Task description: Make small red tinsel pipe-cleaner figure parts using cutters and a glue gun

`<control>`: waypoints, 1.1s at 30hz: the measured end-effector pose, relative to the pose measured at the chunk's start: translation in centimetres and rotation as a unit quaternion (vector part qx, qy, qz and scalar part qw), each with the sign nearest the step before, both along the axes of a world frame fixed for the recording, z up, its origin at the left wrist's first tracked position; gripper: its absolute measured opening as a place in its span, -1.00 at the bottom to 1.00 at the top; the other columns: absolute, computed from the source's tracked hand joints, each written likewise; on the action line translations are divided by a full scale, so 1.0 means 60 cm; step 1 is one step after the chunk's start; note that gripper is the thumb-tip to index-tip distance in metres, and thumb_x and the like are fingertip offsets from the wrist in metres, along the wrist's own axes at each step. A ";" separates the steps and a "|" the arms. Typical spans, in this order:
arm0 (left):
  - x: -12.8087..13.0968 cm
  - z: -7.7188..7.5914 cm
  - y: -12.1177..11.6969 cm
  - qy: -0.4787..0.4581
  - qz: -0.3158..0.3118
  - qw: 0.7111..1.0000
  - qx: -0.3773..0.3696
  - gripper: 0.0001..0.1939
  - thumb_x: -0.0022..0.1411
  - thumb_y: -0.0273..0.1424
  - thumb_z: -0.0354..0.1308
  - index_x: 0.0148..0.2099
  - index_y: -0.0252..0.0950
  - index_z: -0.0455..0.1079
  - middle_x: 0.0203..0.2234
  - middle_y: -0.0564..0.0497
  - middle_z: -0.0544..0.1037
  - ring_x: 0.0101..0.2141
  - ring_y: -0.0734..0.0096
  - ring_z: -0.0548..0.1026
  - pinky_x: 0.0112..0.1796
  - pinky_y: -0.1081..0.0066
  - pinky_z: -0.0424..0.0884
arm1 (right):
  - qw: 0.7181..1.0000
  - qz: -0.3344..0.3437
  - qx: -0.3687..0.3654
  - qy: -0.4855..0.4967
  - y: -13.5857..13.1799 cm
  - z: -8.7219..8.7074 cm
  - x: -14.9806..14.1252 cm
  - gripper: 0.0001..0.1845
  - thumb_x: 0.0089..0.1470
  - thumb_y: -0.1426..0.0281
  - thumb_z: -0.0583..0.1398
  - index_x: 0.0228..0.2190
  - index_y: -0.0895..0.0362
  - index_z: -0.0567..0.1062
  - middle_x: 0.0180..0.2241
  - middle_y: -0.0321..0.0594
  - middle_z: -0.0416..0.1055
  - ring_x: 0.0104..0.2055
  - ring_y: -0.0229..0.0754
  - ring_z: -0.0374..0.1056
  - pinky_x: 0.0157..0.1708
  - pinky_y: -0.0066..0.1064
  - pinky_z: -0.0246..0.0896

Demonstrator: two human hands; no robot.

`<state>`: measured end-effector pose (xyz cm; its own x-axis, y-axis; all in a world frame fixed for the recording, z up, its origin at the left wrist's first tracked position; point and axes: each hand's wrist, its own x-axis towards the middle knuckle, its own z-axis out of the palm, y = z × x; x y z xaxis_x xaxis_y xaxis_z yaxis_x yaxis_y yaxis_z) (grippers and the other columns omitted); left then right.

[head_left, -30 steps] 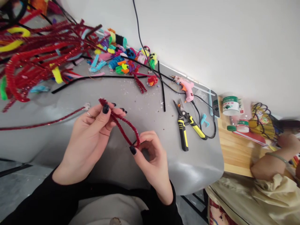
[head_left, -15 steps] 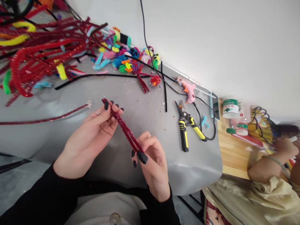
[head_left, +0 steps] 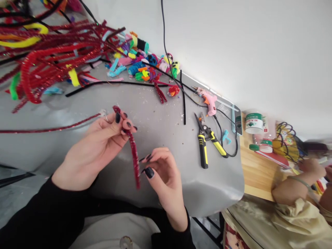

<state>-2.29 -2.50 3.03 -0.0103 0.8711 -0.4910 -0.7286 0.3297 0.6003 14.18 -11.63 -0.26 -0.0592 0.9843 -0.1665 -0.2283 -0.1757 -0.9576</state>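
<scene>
Pinched between the thumb and fingers of my left hand (head_left: 103, 141) is a dark red glittery pipe cleaner (head_left: 134, 155), folded into a narrow strip. Its top end pokes out above my fingertips, and its lower part hangs down, slightly blurred. My right hand (head_left: 163, 176) is just to the right of the hanging part, with thumb and fingertips apart and nothing seen between them. A longer red pipe cleaner (head_left: 52, 130) lies on the grey table (head_left: 103, 100) to the left, running behind my left hand.
A heap of red pipe cleaners (head_left: 59, 65) covers the far left, beside small colourful pipe-cleaner pieces (head_left: 142, 67). Against the wall rests a pink glue gun (head_left: 211, 103) with its cord; yellow-black pliers (head_left: 204, 138) lie nearer. At right, a person's arm (head_left: 290, 183) is over a wooden table (head_left: 255, 176).
My right hand has let go of the lower end of the folded pipe cleaner, which now hangs more steeply. My left hand keeps its pinch. The view has shifted slightly.
</scene>
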 end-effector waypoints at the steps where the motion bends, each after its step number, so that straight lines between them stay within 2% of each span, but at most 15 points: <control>1: -0.004 -0.005 -0.003 0.020 -0.035 0.998 0.046 -0.66 0.28 -0.79 0.21 -0.48 -0.36 0.51 -0.61 0.06 0.54 -0.54 0.56 0.54 -0.44 0.66 0.53 | 1.000 0.000 -0.006 -0.011 0.001 0.002 0.004 -0.67 0.24 0.14 0.43 -0.07 -0.02 0.52 -0.04 -0.17 0.44 -0.07 -0.17 0.52 -0.12 -0.35 0.53; 3: -0.010 -0.011 -0.009 0.054 -0.091 0.989 0.108 -0.78 0.15 -0.63 0.49 -0.47 -0.34 0.57 -0.60 0.05 0.58 -0.52 0.51 0.56 -0.42 0.63 0.56 | 0.999 0.041 -0.030 -0.006 0.002 0.004 0.010 -0.50 0.23 0.10 0.43 0.11 -0.04 0.48 0.04 -0.11 0.52 -0.03 -0.13 0.56 -0.10 -0.31 0.56; 5: -0.010 -0.012 -0.017 0.081 -0.133 0.978 0.139 -0.73 0.02 -0.36 0.67 -0.45 -0.30 0.61 -0.59 0.03 0.61 -0.51 0.46 0.59 -0.42 0.59 0.58 | 0.993 0.102 -0.057 0.017 0.002 0.003 0.010 -0.47 0.26 0.05 0.40 0.14 -0.01 0.49 -0.01 -0.10 0.60 -0.07 -0.11 0.61 -0.10 -0.27 0.57; 7: -0.008 -0.009 -0.023 0.106 -0.154 0.972 0.146 -0.63 -0.03 -0.16 0.69 -0.47 -0.27 0.62 -0.58 0.01 0.63 -0.52 0.43 0.59 -0.45 0.56 0.58 | 0.985 0.141 -0.088 0.046 0.003 0.000 0.005 -0.54 0.28 0.03 0.38 0.05 0.04 0.55 -0.14 -0.14 0.65 -0.15 -0.12 0.62 -0.13 -0.26 0.57; 9: -0.006 -0.007 -0.026 0.121 -0.162 0.968 0.149 -0.61 -0.03 -0.09 0.67 -0.48 -0.24 0.63 -0.59 0.02 0.63 -0.52 0.43 0.59 -0.45 0.55 0.57 | 0.977 0.151 -0.124 0.085 0.003 -0.004 -0.001 -0.57 0.26 0.03 0.39 -0.04 0.08 0.59 -0.25 -0.18 0.64 -0.23 -0.16 0.61 -0.20 -0.32 0.54; 15: -0.009 -0.012 -0.026 0.129 -0.169 0.962 0.174 -0.67 0.00 -0.07 0.65 -0.45 -0.14 0.66 -0.58 0.07 0.65 -0.53 0.48 0.61 -0.43 0.59 0.58 | 0.948 0.155 -0.176 0.215 0.006 -0.016 -0.001 -0.49 0.13 -0.03 0.47 -0.13 0.13 0.65 -0.38 -0.21 0.61 -0.42 -0.23 0.54 -0.41 -0.44 0.40; 19: -0.009 -0.019 -0.028 0.142 -0.167 0.957 0.188 -0.77 0.09 -0.16 0.63 -0.40 -0.10 0.68 -0.56 0.10 0.67 -0.51 0.46 0.65 -0.41 0.59 0.60 | 0.954 0.149 -0.172 0.195 0.005 -0.015 0.005 -0.50 0.12 -0.03 0.47 -0.18 0.15 0.69 -0.43 -0.19 0.61 -0.46 -0.23 0.49 -0.42 -0.43 0.35; 24: -0.009 -0.028 -0.033 0.196 -0.140 0.954 0.181 -0.90 0.20 -0.28 0.55 -0.32 -0.09 0.70 -0.49 0.11 0.71 -0.47 0.41 0.69 -0.37 0.56 0.63 | 0.967 0.137 -0.142 0.159 -0.003 -0.003 0.006 -0.56 0.15 0.05 0.48 -0.10 0.12 0.74 -0.35 -0.16 0.68 -0.34 -0.20 0.56 -0.27 -0.39 0.42; 28: -0.012 -0.031 -0.036 0.229 -0.120 0.950 0.174 -0.89 0.20 -0.24 0.55 -0.27 -0.09 0.71 -0.47 0.10 0.72 -0.41 0.35 0.72 -0.34 0.53 0.65 | 0.968 0.138 -0.143 0.154 -0.003 0.000 0.003 -0.70 0.22 0.14 0.46 -0.13 0.09 0.76 -0.40 -0.21 0.67 -0.37 -0.27 0.54 -0.30 -0.45 0.37; 33: -0.006 -0.024 -0.031 0.206 -0.096 0.959 0.168 -0.91 0.17 -0.31 0.56 -0.30 -0.10 0.71 -0.48 0.10 0.72 -0.42 0.38 0.72 -0.32 0.54 0.67 | 0.967 0.127 -0.148 0.162 0.000 -0.010 0.001 -0.77 0.24 0.19 0.44 -0.20 0.09 0.78 -0.45 -0.23 0.66 -0.43 -0.29 0.52 -0.33 -0.45 0.38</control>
